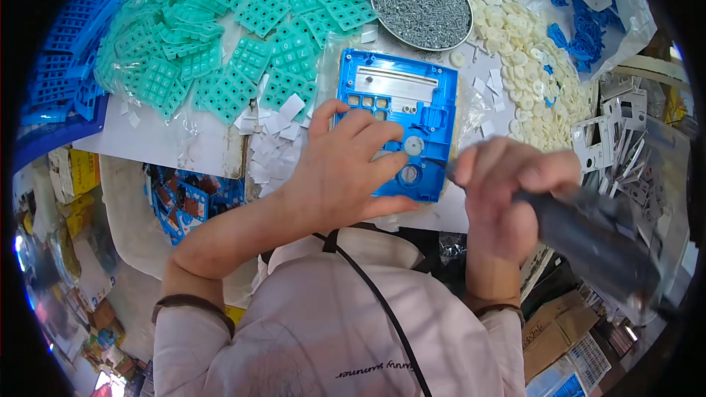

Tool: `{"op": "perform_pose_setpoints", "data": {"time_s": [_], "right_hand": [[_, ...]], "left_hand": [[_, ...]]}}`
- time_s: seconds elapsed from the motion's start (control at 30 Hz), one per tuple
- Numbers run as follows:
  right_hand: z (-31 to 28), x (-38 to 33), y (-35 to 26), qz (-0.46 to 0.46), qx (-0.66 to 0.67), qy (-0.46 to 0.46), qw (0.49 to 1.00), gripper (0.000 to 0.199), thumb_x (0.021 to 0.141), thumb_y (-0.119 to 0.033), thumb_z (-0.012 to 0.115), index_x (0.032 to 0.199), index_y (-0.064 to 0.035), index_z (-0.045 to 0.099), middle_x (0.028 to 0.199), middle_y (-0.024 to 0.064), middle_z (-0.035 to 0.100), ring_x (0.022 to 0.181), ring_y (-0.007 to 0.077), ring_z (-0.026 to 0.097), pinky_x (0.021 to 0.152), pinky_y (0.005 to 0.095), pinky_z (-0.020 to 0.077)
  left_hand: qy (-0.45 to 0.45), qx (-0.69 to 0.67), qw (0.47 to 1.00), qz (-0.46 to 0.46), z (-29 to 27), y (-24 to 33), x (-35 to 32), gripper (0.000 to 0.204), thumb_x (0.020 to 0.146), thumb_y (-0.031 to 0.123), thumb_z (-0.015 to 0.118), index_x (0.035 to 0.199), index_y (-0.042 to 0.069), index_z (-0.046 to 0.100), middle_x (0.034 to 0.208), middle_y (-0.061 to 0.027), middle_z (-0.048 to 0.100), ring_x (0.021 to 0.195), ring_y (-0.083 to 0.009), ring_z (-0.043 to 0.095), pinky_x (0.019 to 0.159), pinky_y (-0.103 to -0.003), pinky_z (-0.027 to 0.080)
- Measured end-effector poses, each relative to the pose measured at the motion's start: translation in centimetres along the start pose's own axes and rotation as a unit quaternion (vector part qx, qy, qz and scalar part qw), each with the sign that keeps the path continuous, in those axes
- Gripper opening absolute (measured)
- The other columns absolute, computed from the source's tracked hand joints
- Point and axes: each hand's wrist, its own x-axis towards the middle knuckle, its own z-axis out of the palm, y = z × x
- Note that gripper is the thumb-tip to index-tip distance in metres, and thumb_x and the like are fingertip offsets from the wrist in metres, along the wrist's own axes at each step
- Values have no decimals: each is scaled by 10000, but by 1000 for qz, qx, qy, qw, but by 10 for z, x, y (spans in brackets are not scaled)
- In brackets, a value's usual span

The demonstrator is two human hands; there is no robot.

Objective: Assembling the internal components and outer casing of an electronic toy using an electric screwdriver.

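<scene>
In the middle of the work surface lies a blue plastic casing [434,117], inner side up, with screw posts, square key openings and round fittings. My left hand [346,158] bears down on its left part, fingers bent and spread over the key openings, thumb along the near edge. Some key openings are hidden under it. In my right hand [507,191] is a dark electric screwdriver [588,242], gripped near its front end and smeared by motion. Its body slants down to the right. The dark tip shows beside the casing's right edge; whether it touches cannot be made out.
Green rubber keypads [191,37] heap at far left. A round dish of small screws [422,6] stands beyond the casing. Cream discs [526,66], a bag of blue parts [588,26] and white plates [596,140] lie right. White paper pieces [272,147] lie left; a bin [129,206] sits below.
</scene>
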Motion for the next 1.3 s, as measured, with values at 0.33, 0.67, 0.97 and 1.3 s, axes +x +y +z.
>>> {"op": "perform_pose_setpoints", "data": {"time_s": [0.33,0.67,0.97,1.3], "right_hand": [[-9,7,41,-48,12,-93,994,267,865,66,693,1023,-22,497,777,102,611,674,184,601,714,372,549],[-17,19,26,14,45,-91,995,408,906,-233,800,1124,-70,496,718,27,578,625,145,559,616,353,501],[-83,55,-47,-51,-40,-41,997,474,965,-257,638,1359,-47,479,811,20,579,710,133,516,803,349,451],[-28,12,-54,-431,-338,230,804,519,920,-137,678,1367,60,502,1122,221,639,1037,280,643,923,424,542]], "left_hand": [[-15,45,999,15,6,0,5,418,705,499,811,981,195,732,1122,-20,568,1079,-238,528,1015,-519,345],[-1,-8,1000,28,4,-4,-3,406,750,395,806,1070,179,681,1220,-66,582,1075,-267,558,1012,-559,351],[84,259,953,-135,-93,-118,19,259,814,221,770,998,67,672,1053,-135,679,954,-347,634,841,-476,483],[173,-185,929,-270,-118,-103,23,267,1000,227,597,1009,-16,705,799,-90,708,692,-188,652,669,-321,506]]}}
